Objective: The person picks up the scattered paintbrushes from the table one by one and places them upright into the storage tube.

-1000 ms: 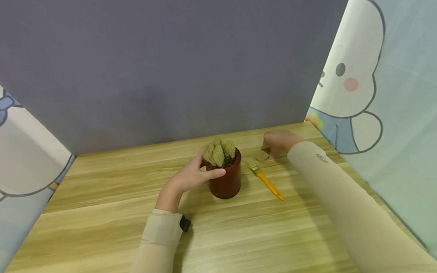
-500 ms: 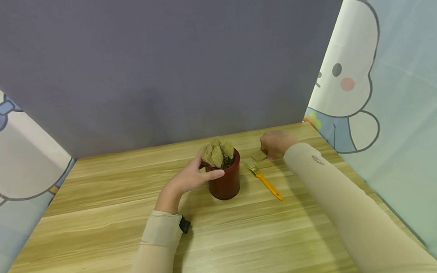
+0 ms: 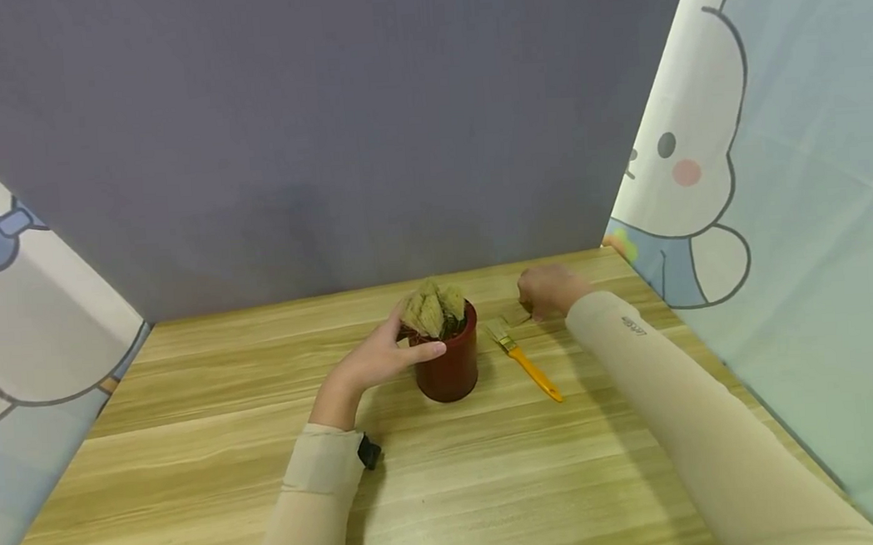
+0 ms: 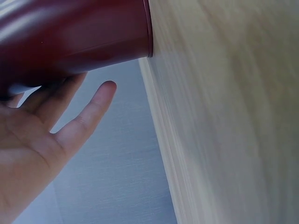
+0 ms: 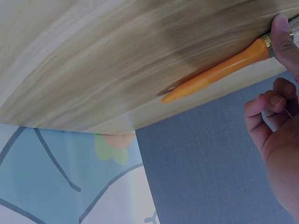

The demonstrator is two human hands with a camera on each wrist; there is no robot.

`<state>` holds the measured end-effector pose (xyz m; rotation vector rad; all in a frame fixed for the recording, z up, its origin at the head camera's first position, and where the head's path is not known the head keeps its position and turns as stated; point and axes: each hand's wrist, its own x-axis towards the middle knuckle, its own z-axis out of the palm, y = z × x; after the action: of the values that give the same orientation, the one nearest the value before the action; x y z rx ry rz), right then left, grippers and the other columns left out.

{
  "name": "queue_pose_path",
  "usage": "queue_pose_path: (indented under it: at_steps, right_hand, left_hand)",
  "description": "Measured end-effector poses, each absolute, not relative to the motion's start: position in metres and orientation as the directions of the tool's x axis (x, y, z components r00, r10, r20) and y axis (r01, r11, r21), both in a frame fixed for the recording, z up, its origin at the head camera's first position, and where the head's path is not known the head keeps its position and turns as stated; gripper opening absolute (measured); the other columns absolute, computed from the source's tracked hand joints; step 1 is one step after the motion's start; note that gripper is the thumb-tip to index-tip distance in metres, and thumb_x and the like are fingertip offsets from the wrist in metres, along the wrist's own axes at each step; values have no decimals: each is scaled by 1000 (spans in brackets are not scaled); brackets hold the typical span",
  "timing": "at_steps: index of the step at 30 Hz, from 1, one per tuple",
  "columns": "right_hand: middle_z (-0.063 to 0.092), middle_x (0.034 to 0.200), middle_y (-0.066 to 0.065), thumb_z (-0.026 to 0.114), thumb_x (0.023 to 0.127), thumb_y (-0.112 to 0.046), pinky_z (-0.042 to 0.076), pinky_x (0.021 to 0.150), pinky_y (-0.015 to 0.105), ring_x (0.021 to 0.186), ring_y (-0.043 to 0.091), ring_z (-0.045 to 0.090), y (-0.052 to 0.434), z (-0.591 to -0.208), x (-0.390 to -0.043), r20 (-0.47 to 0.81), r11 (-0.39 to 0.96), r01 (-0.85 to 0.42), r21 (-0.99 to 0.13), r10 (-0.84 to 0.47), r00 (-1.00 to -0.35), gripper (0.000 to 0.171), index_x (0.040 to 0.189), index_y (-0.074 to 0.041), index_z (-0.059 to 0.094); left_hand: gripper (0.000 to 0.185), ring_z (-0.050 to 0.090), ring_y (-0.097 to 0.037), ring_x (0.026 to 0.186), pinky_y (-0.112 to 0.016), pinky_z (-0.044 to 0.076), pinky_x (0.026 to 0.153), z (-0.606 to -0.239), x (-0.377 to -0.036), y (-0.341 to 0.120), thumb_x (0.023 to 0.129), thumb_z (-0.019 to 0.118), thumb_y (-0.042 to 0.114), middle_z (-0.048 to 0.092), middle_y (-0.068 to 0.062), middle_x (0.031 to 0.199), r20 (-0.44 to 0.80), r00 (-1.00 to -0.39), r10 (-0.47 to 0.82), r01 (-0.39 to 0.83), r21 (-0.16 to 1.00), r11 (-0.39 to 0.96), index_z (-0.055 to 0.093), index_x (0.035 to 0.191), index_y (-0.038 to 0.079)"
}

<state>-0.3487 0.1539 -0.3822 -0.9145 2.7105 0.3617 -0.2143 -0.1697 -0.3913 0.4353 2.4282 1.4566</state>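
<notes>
A dark red pot [image 3: 447,373] stands upright on the table, with a tuft of several tan, leaf-like pieces [image 3: 431,313] rising from its top. My left hand [image 3: 374,355] holds the pot from its left side, thumb across the front and fingers behind; in the left wrist view the little finger stands apart from the wall. Right of the pot lies a paintbrush [image 3: 520,355] with an orange handle. Beyond its bristles, my right hand [image 3: 550,289] has curled fingers low over the table, apparently pinching a thin, flat tan piece [image 3: 516,312], mostly hidden by the fingertips.
The wooden table [image 3: 215,453] ends at a grey back panel [image 3: 369,143]. Fabric with cartoon figures hangs at the left [image 3: 20,331] and right [image 3: 794,226]. A small black object [image 3: 369,452] sits at my left cuff.
My right hand has shifted slightly, and less of the thin tan piece shows beside its fingertips. The left hand, pot and paintbrush keep their places; the head view has drifted a little.
</notes>
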Motion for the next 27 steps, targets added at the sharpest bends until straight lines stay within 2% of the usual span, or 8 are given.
queue_pose_path:
  at_steps: [11,15,18,20,21,23,25,27]
  right_hand:
    - [71,97,3,89,88,-28,60,81,40,83,17,64,169,-384,-352,-268,748,-662,54,-627,-731,21,76,-17,75]
    - [72,113,11,85,89,-26,59,88,46,96,27,68,186,-380,-353,-211,802,-587,-109,-596,-775,16,95,-12,82]
    - [68,134,19,82,92,-32,55,103,60,122,42,65,190,-361,-348,-133,839,-483,-249,-524,-841,38,119,-6,79]
    - [68,134,21,81,94,-40,53,100,59,118,42,63,188,-341,-340,-47,831,-436,-344,-480,-876,50,129,-4,75]
    - [70,128,20,81,94,-43,55,95,56,110,40,64,185,-328,-334,1,819,-409,-402,-446,-895,55,133,-5,73]
    - [69,98,12,83,92,-48,51,81,44,84,28,58,178,-303,-315,103,755,-362,-546,-368,-924,60,135,-8,72]
    - [53,73,0,86,90,-48,40,71,38,67,19,38,167,-280,-292,219,641,-353,-682,-281,-934,57,133,-12,75]
    - [31,64,-5,88,89,-44,34,65,33,61,16,24,152,-259,-267,327,503,-393,-769,-219,-919,45,117,-11,78]
  left_hand:
    - [112,24,-35,164,-62,25,131,-387,-212,-171,92,79,58,23,-10,177,-77,-919,387,119,880,459,6,173,30]
    - [110,25,-33,164,-61,26,131,-391,-214,-171,92,79,58,23,-6,177,-70,-916,394,121,889,441,9,172,33]
    - [108,26,-32,164,-62,26,131,-392,-214,-170,91,80,58,25,-4,176,-73,-920,385,109,896,431,11,171,36]
    - [109,26,-32,164,-63,26,131,-391,-214,-170,91,80,59,25,-5,176,-74,-921,384,108,896,432,11,171,37]
    - [109,27,-32,164,-62,26,131,-391,-214,-170,90,80,60,26,-4,176,-74,-921,383,108,895,432,11,171,37]
    - [109,29,-32,163,-61,27,130,-390,-212,-169,90,80,60,28,-4,175,-73,-921,383,112,892,439,11,171,37]
    - [109,29,-32,163,-61,28,130,-388,-212,-171,91,80,59,28,-4,175,-62,-921,386,125,888,442,11,172,36]
    - [108,30,-32,162,-62,28,130,-386,-211,-172,91,80,58,29,-4,175,-56,-923,382,129,888,441,11,172,35]
